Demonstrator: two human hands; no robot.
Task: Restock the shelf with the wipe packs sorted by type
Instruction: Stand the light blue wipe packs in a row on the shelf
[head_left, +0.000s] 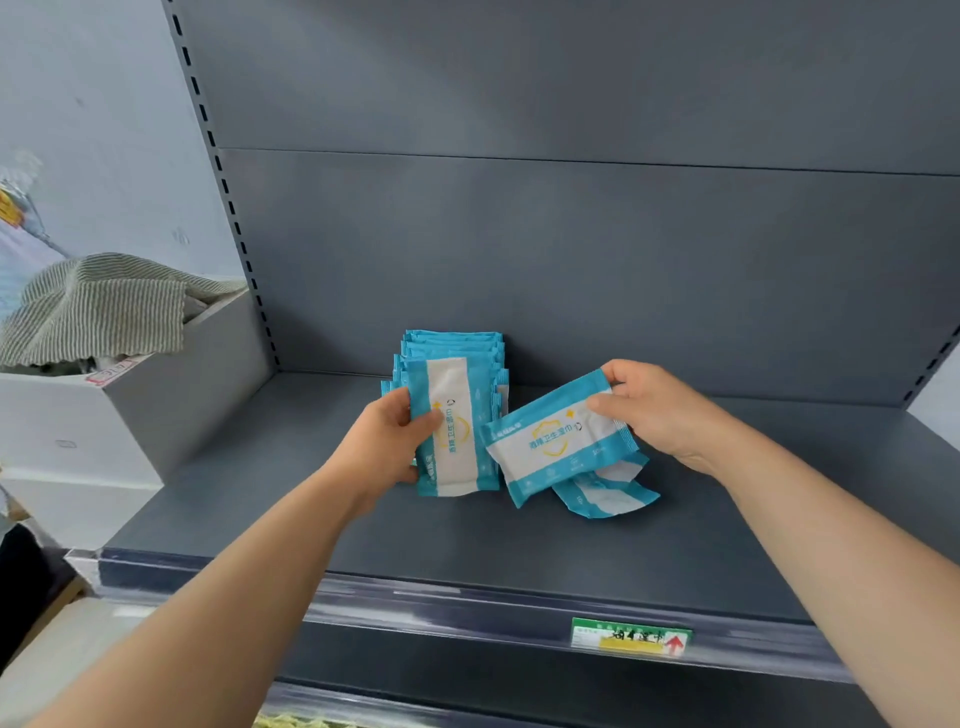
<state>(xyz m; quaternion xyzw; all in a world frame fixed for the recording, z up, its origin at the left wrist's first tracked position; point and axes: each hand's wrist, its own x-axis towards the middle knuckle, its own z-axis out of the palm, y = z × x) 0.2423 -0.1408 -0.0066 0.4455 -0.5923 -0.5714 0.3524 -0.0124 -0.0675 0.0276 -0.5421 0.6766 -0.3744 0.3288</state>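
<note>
Several blue-and-white wipe packs stand on end in a row (453, 349) on the grey shelf (291, 457), reaching back to the rear panel. My left hand (390, 441) grips the front pack of that row (453, 431) by its left edge. My right hand (655, 410) holds another pack (556, 441) by its upper right end, tilted and lifted just right of the row. A third pack (605, 493) lies flat on the shelf under the lifted one, partly hidden.
A white cardboard box (88, 447) with a striped grey cloth (98, 306) over it sits left of the shelf upright. A green price label (631, 635) is on the shelf's front rail. A lower shelf shows below.
</note>
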